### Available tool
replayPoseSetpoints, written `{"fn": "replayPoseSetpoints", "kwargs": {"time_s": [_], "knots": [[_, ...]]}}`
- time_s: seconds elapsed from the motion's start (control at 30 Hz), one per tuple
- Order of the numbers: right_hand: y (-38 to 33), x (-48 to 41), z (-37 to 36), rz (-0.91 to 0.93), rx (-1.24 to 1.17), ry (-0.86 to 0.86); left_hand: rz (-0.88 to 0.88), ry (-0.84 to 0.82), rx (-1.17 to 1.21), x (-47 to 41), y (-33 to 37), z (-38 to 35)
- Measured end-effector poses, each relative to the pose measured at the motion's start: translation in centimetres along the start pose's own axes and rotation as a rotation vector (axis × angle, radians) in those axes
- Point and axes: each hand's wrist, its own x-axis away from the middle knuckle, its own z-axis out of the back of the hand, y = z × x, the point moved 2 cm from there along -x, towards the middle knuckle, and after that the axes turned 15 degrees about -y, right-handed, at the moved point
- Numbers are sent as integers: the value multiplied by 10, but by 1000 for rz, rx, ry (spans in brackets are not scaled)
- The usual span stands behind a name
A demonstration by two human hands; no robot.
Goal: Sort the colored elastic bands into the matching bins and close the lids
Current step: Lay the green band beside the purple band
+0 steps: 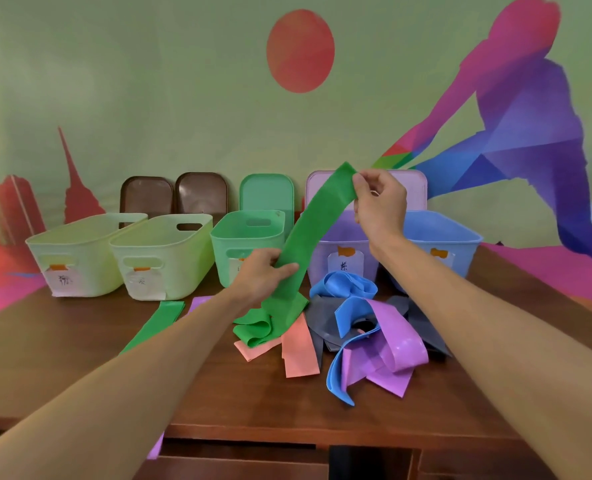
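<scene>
Slanting from near left up to far right, the green band (317, 220) hangs stretched above the table (80, 341), its long axis on a steep diagonal. It is a wide, flat, matte strip, and its lower end drops in loose folds onto the pile. The right hand (379, 202) pinches the upper end, fingers (358, 183) clamped on its edge. The left hand (260, 275) grips it lower down, thumb across the front. Beneath lie a salmon band (299, 355), a grey band (318, 313), a blue band (343, 285) and a purple band (391, 355), tangled together. A second green strip (159, 320) lies flat to the left. Behind stand the open green bin (247, 237), purple bin (343, 244) and blue bin (439, 237), with a green lid (266, 192) leaning on the wall.
</scene>
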Motion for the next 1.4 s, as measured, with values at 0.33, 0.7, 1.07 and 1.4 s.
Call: {"fn": "replayPoseSetpoints", "kwargs": {"time_s": [0.33,0.7,1.07,1.4], "knots": [[3,11,-25,-185,-153,-67,86,-84,-6,49,1,49],[22,51,-108,-225,5,-211,345,-269,-149,146,-37,122],[44,98,-201,-140,477,-522,469,-212,17,217,-98,144],[68,95,-280,-22,660,-787,562,-123,154,214,-136,151]]}}
